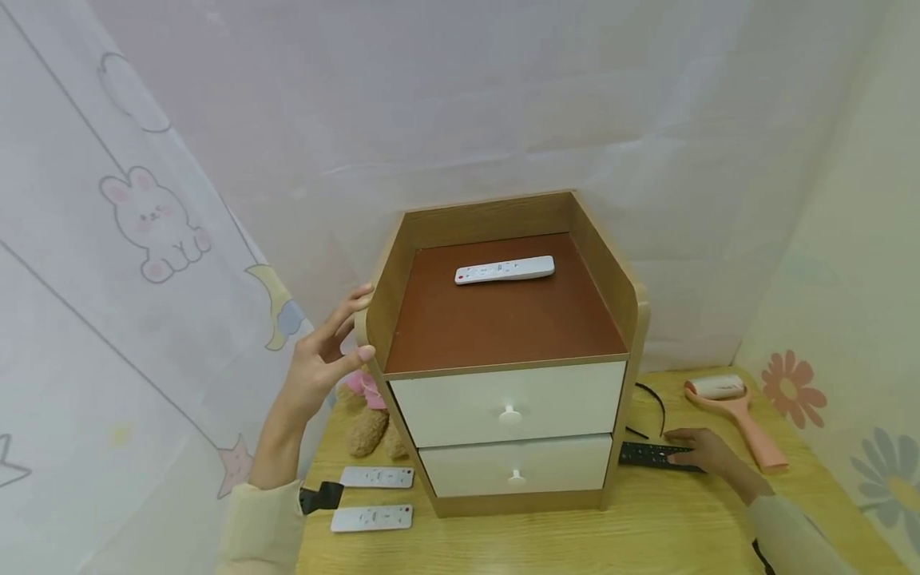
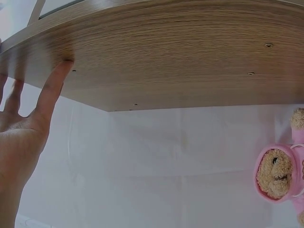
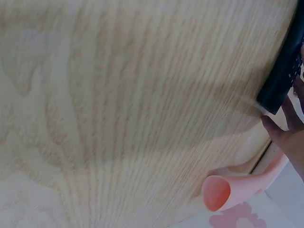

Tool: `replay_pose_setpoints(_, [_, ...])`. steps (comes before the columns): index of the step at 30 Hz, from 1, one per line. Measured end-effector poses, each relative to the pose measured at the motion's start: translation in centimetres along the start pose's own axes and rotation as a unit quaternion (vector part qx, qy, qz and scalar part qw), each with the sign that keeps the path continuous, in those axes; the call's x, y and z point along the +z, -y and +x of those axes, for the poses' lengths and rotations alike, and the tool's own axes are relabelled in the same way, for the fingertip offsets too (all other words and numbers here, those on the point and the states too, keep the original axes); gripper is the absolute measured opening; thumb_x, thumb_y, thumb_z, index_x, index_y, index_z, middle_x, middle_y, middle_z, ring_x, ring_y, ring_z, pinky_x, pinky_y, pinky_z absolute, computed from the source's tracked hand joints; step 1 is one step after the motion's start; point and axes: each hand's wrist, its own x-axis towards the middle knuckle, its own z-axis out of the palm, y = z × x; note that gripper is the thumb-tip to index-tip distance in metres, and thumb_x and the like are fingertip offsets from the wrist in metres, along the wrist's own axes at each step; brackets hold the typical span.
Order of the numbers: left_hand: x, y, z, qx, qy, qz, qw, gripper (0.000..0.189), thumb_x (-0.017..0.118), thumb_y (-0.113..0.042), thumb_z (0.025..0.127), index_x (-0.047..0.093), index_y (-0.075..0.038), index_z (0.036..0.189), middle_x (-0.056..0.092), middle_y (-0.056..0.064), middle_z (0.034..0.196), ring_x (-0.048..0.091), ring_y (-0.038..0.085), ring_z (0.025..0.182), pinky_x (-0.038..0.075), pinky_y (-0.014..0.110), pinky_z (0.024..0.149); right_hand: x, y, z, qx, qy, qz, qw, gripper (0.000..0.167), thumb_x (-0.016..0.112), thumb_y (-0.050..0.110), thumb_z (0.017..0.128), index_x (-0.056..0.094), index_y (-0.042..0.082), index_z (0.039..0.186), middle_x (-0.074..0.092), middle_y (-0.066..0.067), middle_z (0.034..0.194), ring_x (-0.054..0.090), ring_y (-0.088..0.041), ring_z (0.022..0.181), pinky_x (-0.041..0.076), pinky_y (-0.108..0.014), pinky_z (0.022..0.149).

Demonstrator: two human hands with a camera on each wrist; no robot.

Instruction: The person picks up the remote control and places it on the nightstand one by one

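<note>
A small wooden cabinet (image 1: 496, 503) with two white drawer fronts stands on the table, and a white remote control (image 1: 505, 270) lies on its brown top. My left hand (image 1: 319, 359) rests on the cabinet's upper left side panel (image 2: 180, 57), fingers spread and fingertips touching the wood. To the right of the cabinet, my right hand (image 1: 703, 454) holds a black remote control (image 1: 650, 455) by its near end, thumb on one side and fingers on the other. In the right wrist view that black remote (image 3: 280, 71) is partly cut off by the frame edge.
Two white remotes (image 1: 377, 477) (image 1: 371, 518) lie left of the cabinet. Behind them is a plush bear in pink (image 2: 278, 173). A pink-handled lint roller (image 1: 747, 423) lies at the right, near the wall sheet. A thin black band (image 1: 660, 403) curves beside the cabinet.
</note>
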Motion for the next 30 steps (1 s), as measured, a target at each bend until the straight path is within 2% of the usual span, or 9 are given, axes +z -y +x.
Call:
replay_pose_setpoints(4, [-0.1, -0.1, 0.0, -0.003, 0.0, 0.003, 1.0, 0.062, 0.06, 0.02, 0.082, 0.04, 0.01, 0.14, 0.029, 0.024, 0.152, 0.021, 0.036, 0.143, 0.024, 0.039, 0.116, 0.2, -0.3, -0.8, -0.011, -0.005, -0.042, 0.999, 0.054, 0.081, 0.018, 0.076, 0.061, -0.009, 0.119, 0.063, -0.029, 0.114, 0.056, -0.051, 0.105, 0.049, -0.058, 0.084])
replay_pose_setpoints(8, [-0.1, -0.1, -0.1, -0.008, -0.001, 0.009, 0.9999, 0.062, 0.06, 0.02, 0.082, 0.041, 0.009, 0.14, 0.029, 0.023, 0.153, 0.021, 0.035, 0.143, 0.024, 0.038, 0.116, 1.1, -0.5, -1.5, 0.002, -0.033, -0.079, 0.9963, 0.052, 0.084, 0.016, 0.071, 0.066, -0.002, 0.117, 0.064, -0.027, 0.115, 0.056, -0.05, 0.106, 0.045, -0.063, 0.087])
replay_pose_setpoints(12, [0.3, -1.1, 0.1, -0.019, -0.002, 0.019, 0.9996, 0.06, 0.059, 0.021, 0.083, 0.042, 0.008, 0.139, 0.03, 0.022, 0.153, 0.021, 0.034, 0.143, 0.024, 0.037, 0.116, 2.1, -0.3, -2.2, 0.024, -0.066, -0.088, 0.9937, 0.049, 0.083, 0.008, 0.071, 0.067, 0.001, 0.117, 0.063, -0.028, 0.114, 0.058, -0.05, 0.103, 0.048, -0.061, 0.083])
replay_pose_setpoints(16, [0.7, -2.1, 0.2, -0.036, -0.005, 0.03, 0.9989, 0.059, 0.058, 0.021, 0.083, 0.042, 0.008, 0.139, 0.03, 0.02, 0.153, 0.021, 0.032, 0.144, 0.024, 0.037, 0.116, 2.5, 0.2, -2.8, 0.02, -0.083, -0.093, 0.9919, 0.048, 0.081, 0.004, 0.072, 0.065, 0.0, 0.118, 0.064, -0.029, 0.112, 0.061, -0.048, 0.098, 0.051, -0.058, 0.078])
replay_pose_setpoints(19, [0.6, -1.8, 0.1, -0.041, -0.007, 0.031, 0.9987, 0.06, 0.057, 0.021, 0.084, 0.042, 0.007, 0.14, 0.03, 0.018, 0.154, 0.022, 0.031, 0.144, 0.023, 0.037, 0.116, 2.7, 0.6, -3.1, 0.013, -0.089, -0.099, 0.991, 0.049, 0.079, 0.002, 0.073, 0.064, -0.001, 0.12, 0.064, -0.029, 0.11, 0.065, -0.036, 0.087, 0.053, -0.053, 0.074])
replay_pose_setpoints(23, [0.2, -0.9, 0.0, -0.032, -0.008, 0.023, 0.9992, 0.062, 0.057, 0.022, 0.083, 0.041, 0.005, 0.141, 0.03, 0.018, 0.154, 0.022, 0.031, 0.144, 0.023, 0.037, 0.116, 2.6, 1.3, -3.5, 0.01, -0.097, -0.11, 0.9892, 0.05, 0.079, 0.003, 0.074, 0.063, -0.001, 0.121, 0.065, -0.029, 0.109, 0.058, -0.023, 0.072, 0.052, -0.044, 0.068])
replay_pose_setpoints(25, [0.1, -0.5, 0.0, -0.026, -0.009, 0.02, 0.9994, 0.063, 0.058, 0.021, 0.083, 0.042, 0.005, 0.141, 0.03, 0.019, 0.153, 0.023, 0.032, 0.143, 0.024, 0.037, 0.116, 2.6, 1.7, -3.8, 0.005, -0.107, -0.114, 0.9877, 0.05, 0.08, 0.004, 0.073, 0.064, -0.001, 0.12, 0.065, -0.029, 0.108, 0.061, -0.026, 0.073, 0.053, -0.046, 0.069])
replay_pose_setpoints(28, [0.0, -0.2, -0.1, -0.023, -0.01, 0.015, 0.9996, 0.063, 0.059, 0.021, 0.082, 0.042, 0.006, 0.141, 0.03, 0.019, 0.153, 0.024, 0.033, 0.143, 0.025, 0.037, 0.116, 2.2, 2.3, -4.3, -0.005, -0.12, -0.12, 0.9855, 0.051, 0.082, 0.005, 0.071, 0.065, -0.001, 0.118, 0.065, -0.029, 0.107, 0.065, -0.037, 0.085, 0.053, -0.054, 0.073])
replay_pose_setpoints(30, [0.1, -0.1, -0.1, -0.021, -0.01, 0.012, 0.9997, 0.062, 0.059, 0.021, 0.082, 0.042, 0.006, 0.141, 0.03, 0.019, 0.153, 0.024, 0.033, 0.143, 0.025, 0.037, 0.116, 1.8, 2.9, -4.7, -0.008, -0.122, -0.114, 0.9859, 0.051, 0.081, 0.004, 0.071, 0.064, -0.002, 0.119, 0.065, -0.03, 0.109, 0.065, -0.039, 0.088, 0.054, -0.053, 0.074])
